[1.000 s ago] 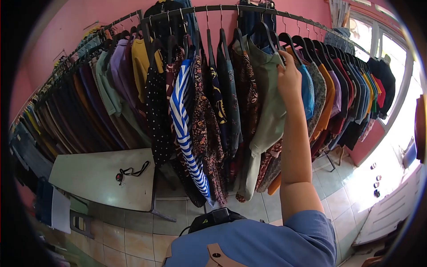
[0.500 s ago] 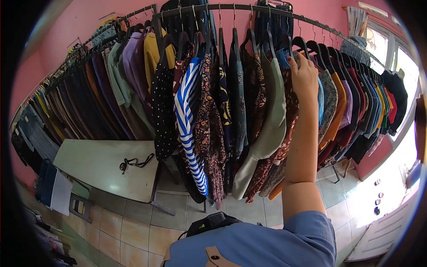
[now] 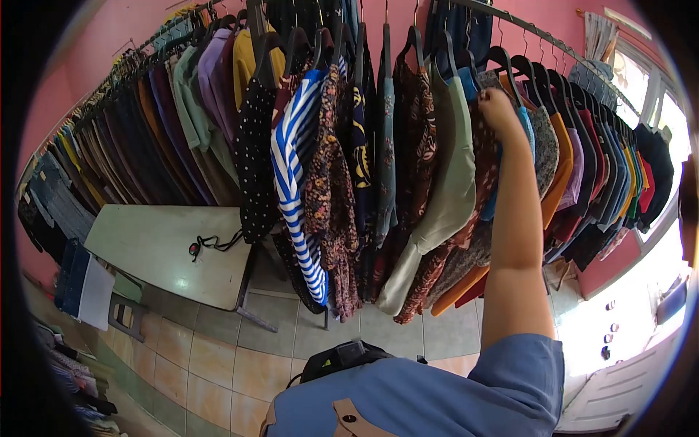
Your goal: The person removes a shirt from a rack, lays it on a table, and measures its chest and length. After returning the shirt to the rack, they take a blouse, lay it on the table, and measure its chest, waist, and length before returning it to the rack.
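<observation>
My right hand reaches up to the hanging rack, with its fingers curled closed at the shoulder of a dark reddish-brown patterned blouse. The fingertips are partly hidden against the cloth. Just left of it hangs a pale green long-sleeved blouse, its sleeve hanging forward. Bits of a bright blue garment and a grey patterned one show to the right of my wrist. Farther left are a blue-and-white striped shirt and a floral blouse. My left hand is out of view.
A metal rail carries many garments on black hangers. A second rack of trousers runs along the left wall. A pale table holds a black corded item. Beside it stands a stool. A door is at lower right.
My right hand has gone from loosely bent fingers near a hanger to a closed grip at the blouse's shoulder. The view has shifted, so the rail sits higher in the picture.
</observation>
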`<state>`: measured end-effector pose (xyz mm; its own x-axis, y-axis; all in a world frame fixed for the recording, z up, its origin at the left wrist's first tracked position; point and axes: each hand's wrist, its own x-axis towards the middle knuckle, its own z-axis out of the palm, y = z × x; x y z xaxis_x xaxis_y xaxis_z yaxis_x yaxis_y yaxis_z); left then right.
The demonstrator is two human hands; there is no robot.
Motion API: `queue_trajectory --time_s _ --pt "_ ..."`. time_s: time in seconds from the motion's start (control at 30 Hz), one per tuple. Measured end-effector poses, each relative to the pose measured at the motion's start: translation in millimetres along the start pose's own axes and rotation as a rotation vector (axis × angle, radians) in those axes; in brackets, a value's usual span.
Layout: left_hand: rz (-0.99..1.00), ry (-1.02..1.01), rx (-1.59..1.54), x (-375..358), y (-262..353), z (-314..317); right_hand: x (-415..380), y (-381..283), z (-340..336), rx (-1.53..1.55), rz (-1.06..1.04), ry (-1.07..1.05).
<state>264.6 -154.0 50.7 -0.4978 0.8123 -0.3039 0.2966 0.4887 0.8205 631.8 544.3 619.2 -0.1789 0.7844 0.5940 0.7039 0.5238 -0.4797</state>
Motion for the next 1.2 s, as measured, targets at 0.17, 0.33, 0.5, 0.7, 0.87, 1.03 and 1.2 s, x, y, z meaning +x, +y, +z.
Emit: queue_trajectory --time_s 0.17,0.33,0.5,0.7,0.87,1.03,1.2 --pt "-0.076 0.038 -0.121 -19.4 13.7 26.8 -164.2 46.4 42.5 0.326 0.053 0.131" --pt "0.285 -0.104 0.106 83.4 287.4 20.4 -312.9 30.1 59.8 0.492 0.239 0.0" --pt "0.91 -0.529 0.065 121.8 489.5 103.1 -401.2 8.7 88.3 0.51 0.295 -0.063" --pt "0.786 -0.343 0.152 144.1 479.7 193.6 -456.5 -3.3 109.9 0.617 0.15 -0.312" --pt "1.035 -0.347 0.206 143.6 402.8 155.2 -434.5 50.4 102.5 0.273 -0.021 -0.126" --pt "0.537 -0.493 0.08 81.5 391.2 45.0 -384.9 21.3 77.6 0.022 -0.371 -0.296" --pt "0.508 -0.315 0.11 24.0 356.6 -65.7 -390.7 -53.6 121.6 0.358 -0.661 -0.764"
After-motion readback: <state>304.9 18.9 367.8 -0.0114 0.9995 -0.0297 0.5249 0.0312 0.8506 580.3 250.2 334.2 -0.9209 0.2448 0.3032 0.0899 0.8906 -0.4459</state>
